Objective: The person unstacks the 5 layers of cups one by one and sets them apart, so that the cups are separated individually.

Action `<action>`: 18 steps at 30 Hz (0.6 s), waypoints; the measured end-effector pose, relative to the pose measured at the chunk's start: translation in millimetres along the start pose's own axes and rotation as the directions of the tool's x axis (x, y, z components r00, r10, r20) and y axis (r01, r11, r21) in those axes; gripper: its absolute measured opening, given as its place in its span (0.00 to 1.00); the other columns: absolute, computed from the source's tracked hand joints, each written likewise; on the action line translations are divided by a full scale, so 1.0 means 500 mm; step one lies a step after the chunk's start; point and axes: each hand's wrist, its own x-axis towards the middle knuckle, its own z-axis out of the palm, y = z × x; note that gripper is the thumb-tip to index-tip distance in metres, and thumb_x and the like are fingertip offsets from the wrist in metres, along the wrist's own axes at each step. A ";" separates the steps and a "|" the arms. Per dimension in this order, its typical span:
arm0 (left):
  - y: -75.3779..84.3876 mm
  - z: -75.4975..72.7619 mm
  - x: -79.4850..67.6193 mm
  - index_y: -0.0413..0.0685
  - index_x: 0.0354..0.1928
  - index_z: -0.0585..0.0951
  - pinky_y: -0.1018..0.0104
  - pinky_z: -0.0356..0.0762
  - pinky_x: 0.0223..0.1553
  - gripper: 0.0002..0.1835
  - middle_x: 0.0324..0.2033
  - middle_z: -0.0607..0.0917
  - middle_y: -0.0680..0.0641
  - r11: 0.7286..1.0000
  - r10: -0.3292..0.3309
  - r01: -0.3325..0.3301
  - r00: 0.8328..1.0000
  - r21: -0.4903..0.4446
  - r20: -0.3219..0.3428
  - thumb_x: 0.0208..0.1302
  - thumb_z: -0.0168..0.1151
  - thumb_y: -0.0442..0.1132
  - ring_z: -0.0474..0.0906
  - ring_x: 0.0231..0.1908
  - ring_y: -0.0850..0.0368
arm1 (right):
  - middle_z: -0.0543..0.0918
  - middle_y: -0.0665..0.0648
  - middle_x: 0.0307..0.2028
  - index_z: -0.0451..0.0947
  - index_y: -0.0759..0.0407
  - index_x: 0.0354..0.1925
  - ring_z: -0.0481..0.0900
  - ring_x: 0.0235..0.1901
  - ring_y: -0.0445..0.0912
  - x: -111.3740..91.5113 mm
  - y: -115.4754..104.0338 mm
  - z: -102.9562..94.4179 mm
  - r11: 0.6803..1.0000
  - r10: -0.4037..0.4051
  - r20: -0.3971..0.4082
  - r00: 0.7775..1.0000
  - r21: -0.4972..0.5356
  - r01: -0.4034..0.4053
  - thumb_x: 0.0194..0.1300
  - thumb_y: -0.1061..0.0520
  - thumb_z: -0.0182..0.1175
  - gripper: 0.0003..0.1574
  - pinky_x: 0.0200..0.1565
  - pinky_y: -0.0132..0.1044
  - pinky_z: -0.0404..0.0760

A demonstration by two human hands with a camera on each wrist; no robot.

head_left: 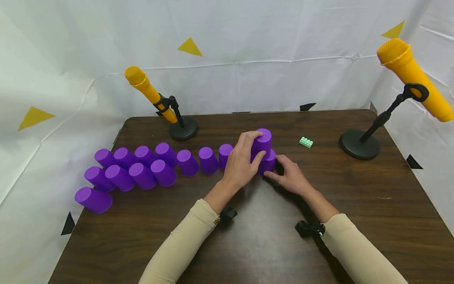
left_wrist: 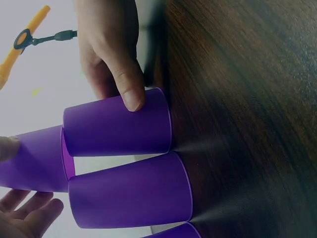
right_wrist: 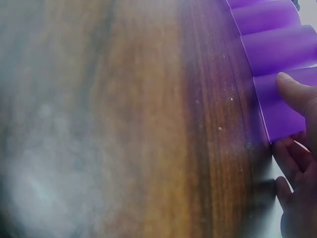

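My left hand [head_left: 240, 163] grips an upside-down purple cup [head_left: 263, 139] between thumb and fingers. In the left wrist view this upper cup [left_wrist: 37, 158] sits across the tops of two neighbouring cups, its rim against them. My right hand [head_left: 292, 178] holds the end cup of the row [head_left: 270, 161] low down. Its thumb lies on the near side, and its fingers reach round the outer side, partly hidden. Beside that end cup stands a second lower cup [left_wrist: 131, 191], which my left hand covers in the head view.
Several more upside-down purple cups [head_left: 142, 175] stand in rows to the left on the dark wooden table [head_left: 255, 244]. A yellow microphone on a black stand [head_left: 182, 128] is at the back left, another stand [head_left: 360, 144] at the right. A mint-green toy brick [head_left: 306, 142] lies behind the right hand.
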 end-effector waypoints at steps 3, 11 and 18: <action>0.000 -0.011 -0.006 0.53 0.64 0.66 0.61 0.78 0.49 0.26 0.57 0.73 0.48 1.000 0.004 -0.004 1.000 -0.009 -0.009 0.67 0.64 0.39 0.77 0.51 0.55 | 0.77 0.64 0.57 0.70 0.62 0.64 0.73 0.59 0.59 0.000 0.001 0.002 1.000 0.001 -0.003 1.000 -0.007 -0.001 0.61 0.50 0.70 0.38 0.60 0.58 0.69; -0.007 -0.139 -0.077 0.52 0.62 0.71 0.58 0.79 0.48 0.25 0.57 0.74 0.47 0.999 -0.008 0.003 0.993 -0.049 -0.116 0.64 0.66 0.36 0.77 0.50 0.54 | 0.78 0.64 0.55 0.72 0.64 0.61 0.74 0.58 0.58 0.004 0.000 0.004 1.000 0.000 -0.017 1.000 -0.030 0.000 0.58 0.50 0.72 0.38 0.60 0.55 0.69; -0.047 -0.308 -0.211 0.45 0.58 0.76 0.62 0.80 0.50 0.26 0.55 0.75 0.45 0.989 -0.140 0.148 0.942 0.001 -0.306 0.57 0.70 0.28 0.74 0.54 0.53 | 0.77 0.64 0.56 0.71 0.64 0.63 0.73 0.60 0.58 0.003 0.003 0.001 0.999 0.017 0.001 1.000 -0.040 -0.017 0.60 0.48 0.70 0.38 0.61 0.57 0.67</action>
